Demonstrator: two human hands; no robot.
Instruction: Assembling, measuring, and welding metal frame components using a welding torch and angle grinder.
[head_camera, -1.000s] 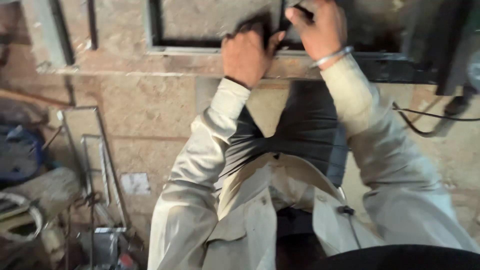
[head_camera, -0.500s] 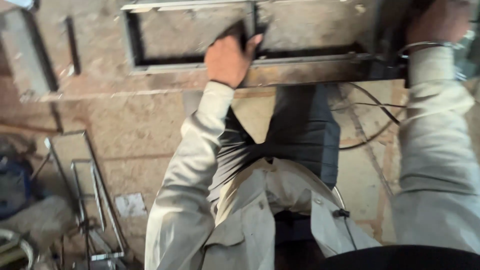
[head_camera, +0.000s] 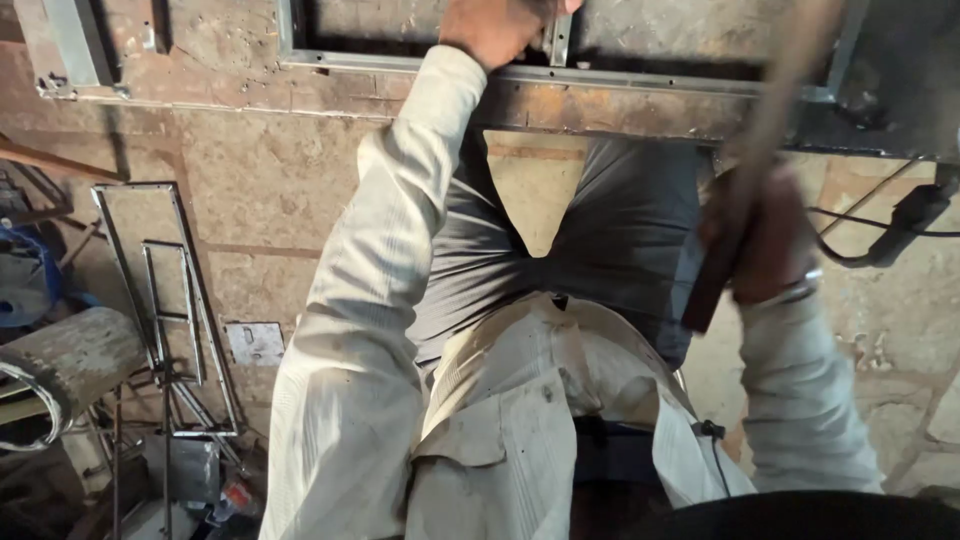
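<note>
Two hands are at work over a metal frame that lies on a rusty steel bench, the tabletop at the top of the head view. The left hand rests on the frame where a short upright bar meets its lower rail, fingers curled down over the metal and gripping it; the top edge of the picture cuts the fingertips off. The right hand is well apart from it, lower and to the right, out over the floor below the tabletop's edge. It is clenched around the dark handle of a long tool, which slants up and to the right across the tabletop's edge; the tool is blurred, so its head cannot be made out. A metal bracelet sits at that wrist.

Both sleeves are pale and dusty, and grey trousers show between the arms. On the stone floor to the left lie a second, thinner metal frame, a small flat plate beside it, and a concrete cylinder. A black cable runs over the floor at the right.
</note>
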